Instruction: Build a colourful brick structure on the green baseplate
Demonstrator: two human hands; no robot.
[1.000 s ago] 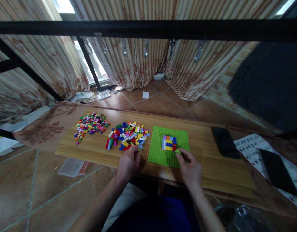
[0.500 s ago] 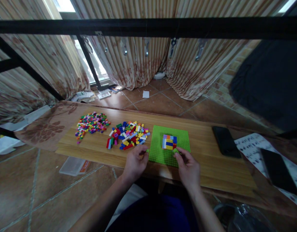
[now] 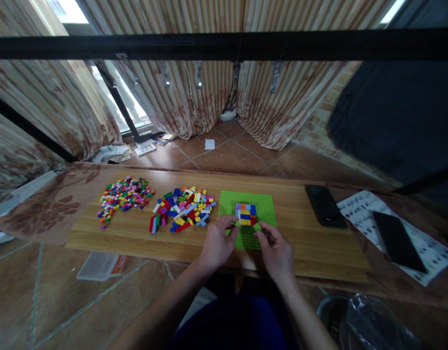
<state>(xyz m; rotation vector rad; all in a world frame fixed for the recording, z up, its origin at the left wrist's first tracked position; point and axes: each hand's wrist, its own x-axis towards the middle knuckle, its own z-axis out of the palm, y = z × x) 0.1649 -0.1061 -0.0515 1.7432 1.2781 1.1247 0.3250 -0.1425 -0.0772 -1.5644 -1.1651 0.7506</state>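
Note:
A green baseplate [image 3: 263, 206] lies on the wooden board [image 3: 318, 248], with a small block of coloured bricks [image 3: 245, 214] built at its middle. My left hand [image 3: 218, 240] rests over the plate's near left part, fingers curled toward the block; what they pinch is too small to name. My right hand [image 3: 277, 250] is at the plate's near right corner, fingers pinched on a small green brick [image 3: 258, 227] beside the block. Left of the plate lies a heap of larger mixed bricks [image 3: 182, 209], and further left a heap of tiny ones [image 3: 121, 194].
A black phone [image 3: 325, 205] lies on the board to the right. A second dark phone [image 3: 395, 233] rests on a printed sheet [image 3: 358, 206] at far right. A black bar [image 3: 224, 44] crosses overhead. Curtains hang behind; a clear plastic lid [image 3: 99, 266] lies on the tiled floor.
My left hand left the brick heap and moved right onto the baseplate beside the built block. My right hand stayed at the plate's near right. The camera view shifted slightly.

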